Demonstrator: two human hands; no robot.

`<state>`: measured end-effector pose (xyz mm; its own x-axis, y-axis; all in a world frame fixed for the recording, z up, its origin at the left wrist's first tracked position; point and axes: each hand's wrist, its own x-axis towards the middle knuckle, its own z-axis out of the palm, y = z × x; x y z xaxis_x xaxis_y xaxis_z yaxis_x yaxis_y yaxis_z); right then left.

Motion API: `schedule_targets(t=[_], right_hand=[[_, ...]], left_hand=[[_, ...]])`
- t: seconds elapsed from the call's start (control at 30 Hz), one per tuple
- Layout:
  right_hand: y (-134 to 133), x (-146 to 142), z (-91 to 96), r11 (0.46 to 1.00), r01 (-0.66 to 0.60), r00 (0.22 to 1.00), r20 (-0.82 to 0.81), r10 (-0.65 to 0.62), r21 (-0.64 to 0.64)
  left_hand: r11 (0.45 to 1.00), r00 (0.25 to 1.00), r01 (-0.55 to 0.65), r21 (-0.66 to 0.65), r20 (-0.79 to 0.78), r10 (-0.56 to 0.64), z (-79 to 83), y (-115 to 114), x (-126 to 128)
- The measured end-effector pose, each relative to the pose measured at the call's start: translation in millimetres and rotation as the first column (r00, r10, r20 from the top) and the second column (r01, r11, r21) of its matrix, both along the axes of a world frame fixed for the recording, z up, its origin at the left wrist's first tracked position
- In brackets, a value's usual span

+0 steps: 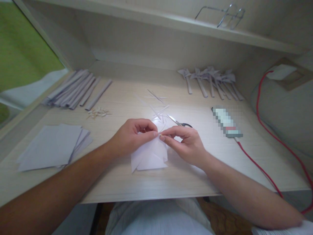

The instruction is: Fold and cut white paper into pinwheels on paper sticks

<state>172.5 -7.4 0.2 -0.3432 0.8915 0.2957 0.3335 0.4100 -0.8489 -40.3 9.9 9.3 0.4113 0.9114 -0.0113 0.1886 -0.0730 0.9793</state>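
A folded white paper piece [150, 156] with pointed flaps lies on the desk in front of me. My left hand [133, 135] is curled, its fingers pinching the paper's upper middle. My right hand [186, 143] meets it there, thumb and forefinger pinched on the same spot, where a small yellowish thing shows that I cannot make out. Small scissors [179, 123] lie just behind my right hand, blades pointing left.
A stack of white sheets [52, 147] lies at the left. Rolled paper sticks [73, 89] lie at the back left, finished paper pinwheels [211, 81] at the back right. Paper scraps [156, 104], a phone [226, 122] with red cable [261, 166], glasses [225, 16] on the shelf.
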Motion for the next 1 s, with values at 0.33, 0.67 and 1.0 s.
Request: schedule_targets(t=[0.33, 0.67, 1.0], right_hand=[[1.9, 0.8, -1.0, 0.999, -0.046, 0.998, 0.035, 0.047, -0.027], [5.7, 2.9, -2.4, 0.998, -0.062, 0.990, 0.123, 0.065, -0.025], [3.3, 1.6, -2.4, 0.994, -0.046, 0.995, 0.081, 0.053, -0.095]], left_hand=[[0.989, 0.991, -0.029, 0.145, -0.126, 0.048, 4.0, 0.0, 1.3], [0.978, 0.986, -0.046, 0.203, -0.148, 0.077, 1.1, -0.1, 1.7], [0.977, 0.986, -0.038, 0.211, -0.152, 0.071, 1.6, 0.6, 1.3]])
